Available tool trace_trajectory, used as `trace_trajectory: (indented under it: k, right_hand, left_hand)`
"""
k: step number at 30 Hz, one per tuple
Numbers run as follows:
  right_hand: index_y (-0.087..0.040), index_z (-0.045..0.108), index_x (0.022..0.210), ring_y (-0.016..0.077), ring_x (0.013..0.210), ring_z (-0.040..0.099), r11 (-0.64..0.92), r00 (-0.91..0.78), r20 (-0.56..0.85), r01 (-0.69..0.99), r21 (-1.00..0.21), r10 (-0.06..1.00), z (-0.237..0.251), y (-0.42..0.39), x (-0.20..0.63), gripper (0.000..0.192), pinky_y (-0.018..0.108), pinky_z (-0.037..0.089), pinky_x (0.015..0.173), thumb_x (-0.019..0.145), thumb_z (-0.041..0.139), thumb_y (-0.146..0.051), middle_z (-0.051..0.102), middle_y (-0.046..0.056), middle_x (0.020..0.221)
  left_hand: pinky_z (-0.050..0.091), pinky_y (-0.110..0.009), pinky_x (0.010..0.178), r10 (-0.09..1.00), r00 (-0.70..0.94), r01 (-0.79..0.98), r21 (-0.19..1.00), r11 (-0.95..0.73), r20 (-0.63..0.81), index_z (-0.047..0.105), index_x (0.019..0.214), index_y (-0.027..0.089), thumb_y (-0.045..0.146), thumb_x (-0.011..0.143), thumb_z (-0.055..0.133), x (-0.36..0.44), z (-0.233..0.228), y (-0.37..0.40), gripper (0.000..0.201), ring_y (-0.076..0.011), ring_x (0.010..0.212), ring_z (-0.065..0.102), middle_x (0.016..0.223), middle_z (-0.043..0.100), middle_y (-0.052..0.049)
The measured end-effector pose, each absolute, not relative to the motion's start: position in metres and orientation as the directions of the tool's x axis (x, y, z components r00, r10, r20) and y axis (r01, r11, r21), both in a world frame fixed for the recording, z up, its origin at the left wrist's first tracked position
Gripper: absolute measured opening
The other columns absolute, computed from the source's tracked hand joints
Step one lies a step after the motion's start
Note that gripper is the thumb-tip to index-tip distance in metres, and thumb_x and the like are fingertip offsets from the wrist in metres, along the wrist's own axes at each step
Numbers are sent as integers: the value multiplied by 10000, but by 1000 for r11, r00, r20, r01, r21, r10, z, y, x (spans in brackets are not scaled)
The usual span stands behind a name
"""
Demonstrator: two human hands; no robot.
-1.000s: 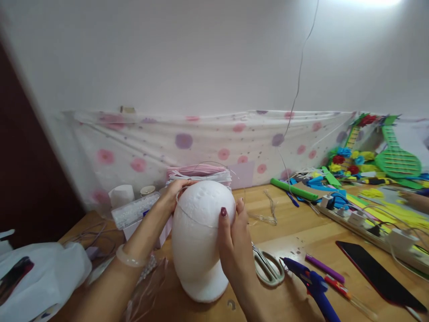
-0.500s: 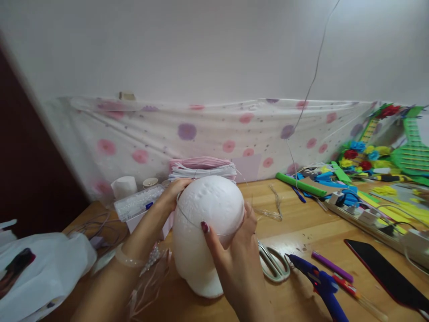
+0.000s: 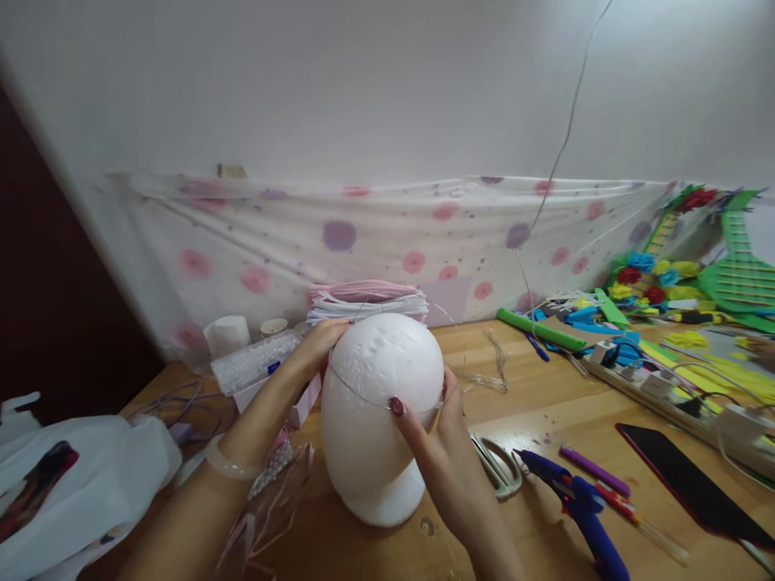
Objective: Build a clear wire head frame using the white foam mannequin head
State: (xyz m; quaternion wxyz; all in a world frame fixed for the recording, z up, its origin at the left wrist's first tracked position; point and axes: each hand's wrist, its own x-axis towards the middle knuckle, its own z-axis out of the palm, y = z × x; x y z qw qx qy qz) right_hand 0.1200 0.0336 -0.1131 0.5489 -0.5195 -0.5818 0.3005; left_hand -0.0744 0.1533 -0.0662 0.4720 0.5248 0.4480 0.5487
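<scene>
A white foam mannequin head (image 3: 375,452) stands on the wooden table. Around its upper part runs a thin wire (image 3: 357,393), its loose end arching up behind. My left hand (image 3: 320,343) is closed round the far left side of the head where the wire passes; most of its fingertips are hidden. On the right side, my right hand (image 3: 445,440) grips the wire against the foam, thumb pressed on the front and fingers curled behind. Scissors (image 3: 500,468) lie just beyond my right wrist.
A blue glue gun (image 3: 575,500), purple stick (image 3: 594,470) and phone (image 3: 690,480) lie to the right, near a power strip (image 3: 654,395). Wire lengths (image 3: 497,363) lie behind. At left are a bead box (image 3: 254,363) and a plastic bag (image 3: 121,468). Pink and white bundles (image 3: 369,303) sit at the back.
The head has tilted and shifted slightly right, and more of its base shows. My right hand has moved right, its thumb sliding right along the wire. My left hand keeps its place on the head.
</scene>
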Motion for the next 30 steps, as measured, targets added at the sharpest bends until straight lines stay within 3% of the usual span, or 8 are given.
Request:
trace_trajectory:
  k: [3,5,10,14,18,20,24,30]
  right_hand:
    - [-204,313,1483,362,1425,366,289,119,317,206,-935,941,-110,35,120,869,547,286,1165,803,614,-653,405,176,1535]
    - [-184,304,1480,347,1445,332,304,119,325,169,-938,938,-108,36,119,870,536,243,1187,818,572,-680,366,184,1554]
    - [-170,207,1497,325,1406,386,305,140,312,71,-950,940,-109,37,114,923,515,289,1165,823,572,-684,376,200,1535]
    - [-184,321,1461,362,1379,408,288,115,311,184,-940,943,-107,39,117,889,552,306,1141,792,586,-707,459,185,1473]
    - [-171,263,1508,373,1469,259,296,163,350,282,-912,922,-102,42,119,1045,543,221,1192,709,665,-711,315,189,1579]
    - [-178,206,1531,345,1463,292,305,153,349,252,-919,925,-101,43,120,1070,507,254,1190,718,675,-691,299,179,1590]
    - [-216,318,1486,341,1363,454,317,109,338,175,-932,935,-106,42,124,876,492,362,1124,791,632,-647,458,161,1496]
    - [-220,362,1459,376,1385,426,209,109,222,121,-970,969,-108,36,131,863,504,366,1122,766,657,-644,444,163,1512]
  left_hand:
    - [521,-293,740,989,-50,-74,987,-142,139,727,828,155,284,820,660,-75,-59,144,145,-209,848,690,891,760,-64]
    - [507,-290,746,986,-80,-95,983,-155,148,741,894,167,320,799,647,-73,-57,138,204,-220,874,698,909,774,-68]
    - [476,-295,783,973,-130,-96,975,-202,189,742,1024,190,410,726,703,-64,-64,128,373,-237,918,687,940,782,-54]
    - [471,-300,772,974,-116,-98,974,-204,192,743,1004,171,453,693,713,-64,-71,124,421,-239,887,683,932,780,-60]
    - [477,-307,741,980,-85,-106,976,-191,182,746,953,145,446,649,734,-64,-70,124,428,-243,833,686,891,776,-72]
    - [477,-306,720,981,-79,-111,976,-186,178,742,947,145,452,645,737,-63,-69,125,431,-237,805,680,877,774,-72]
    - [470,-294,692,984,-66,-123,977,-174,167,739,940,153,425,664,736,-59,-66,127,388,-212,758,661,865,769,-63]
    - [476,-257,656,987,-28,-167,973,-159,157,734,990,174,374,679,744,-59,-60,127,370,-186,743,669,862,771,-39]
